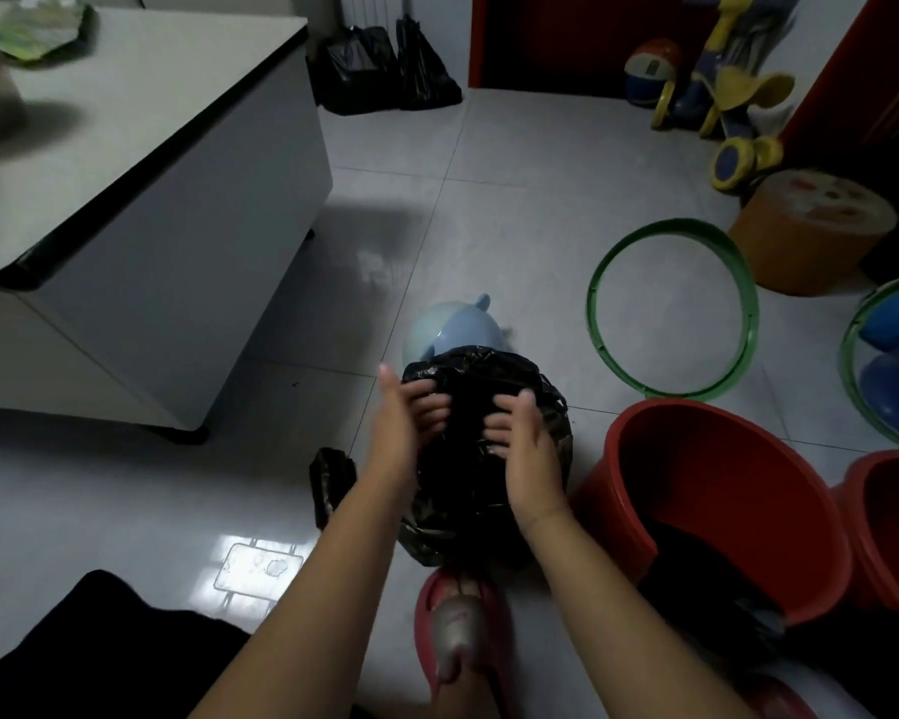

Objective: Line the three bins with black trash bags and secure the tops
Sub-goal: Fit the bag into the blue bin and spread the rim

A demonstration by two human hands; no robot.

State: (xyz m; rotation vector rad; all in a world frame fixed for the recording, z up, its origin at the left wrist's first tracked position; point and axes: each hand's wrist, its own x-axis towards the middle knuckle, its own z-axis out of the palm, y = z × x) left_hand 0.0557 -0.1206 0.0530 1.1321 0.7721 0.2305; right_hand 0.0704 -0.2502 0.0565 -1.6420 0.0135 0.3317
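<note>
Head view: left hand (pixel 398 433) and right hand (pixel 528 459) each grip a fold of the black trash bag (pixel 468 505), fingers curled into the film. The bag is bunched low over the floor tiles, just ahead of a red slipper (pixel 458 630); whether it covers a bin cannot be told. The film is thin, limp and probably slick, so it is best held at the mouth hem. A light-blue container (pixel 458 329) sits just behind. A red bin (pixel 722 459) and a second red bin (pixel 886 511) crowd the right side, with a green ring (pixel 595 308) beyond.
</note>
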